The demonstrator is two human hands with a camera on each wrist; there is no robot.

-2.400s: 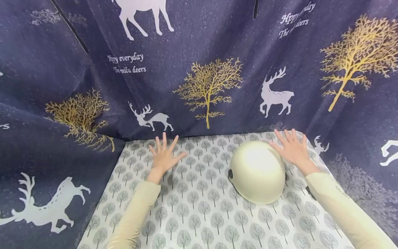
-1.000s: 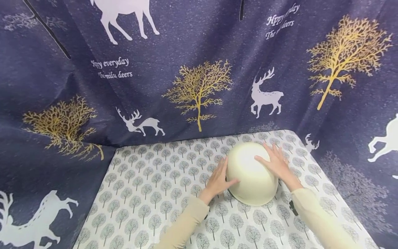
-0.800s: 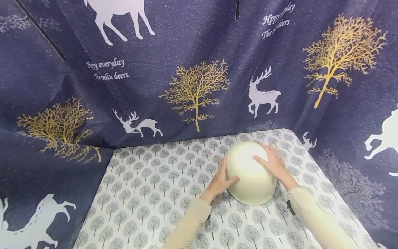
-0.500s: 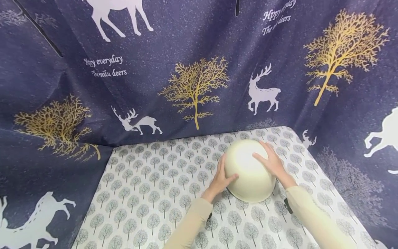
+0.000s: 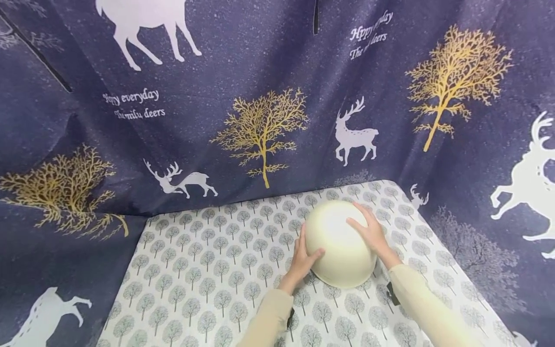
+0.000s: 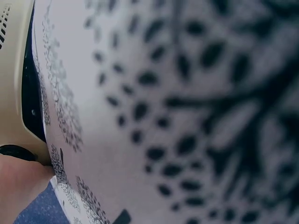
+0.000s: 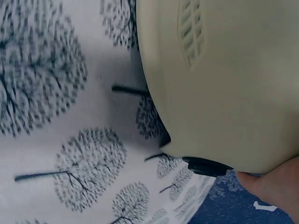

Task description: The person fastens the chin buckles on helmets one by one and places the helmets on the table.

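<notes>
A smooth cream helmet point(image 5: 340, 246) sits dome-up on the tree-print cloth point(image 5: 208, 284), right of centre in the head view. My left hand point(image 5: 301, 262) holds its left side, the thumb on the front of the shell. My right hand point(image 5: 372, 236) grips the right side, thumb over the dome and fingers toward the back. In the right wrist view the helmet point(image 7: 224, 93) shows a slotted vent and a black round fitting point(image 7: 205, 166) near its lower edge, by a fingertip. The left wrist view catches only a strip of helmet point(image 6: 11, 70) with dark lining, mostly cloth otherwise.
A dark blue curtain point(image 5: 182, 130) with deer and gold trees hangs behind and at both sides of the cloth-covered surface. Small black wrist devices show at both cream sleeves point(image 5: 269, 313).
Both hands, spread apart over the cloth at first, came in to the helmet's sides and hold it. Over the last half second only the view shifts slightly; the grip stays the same.
</notes>
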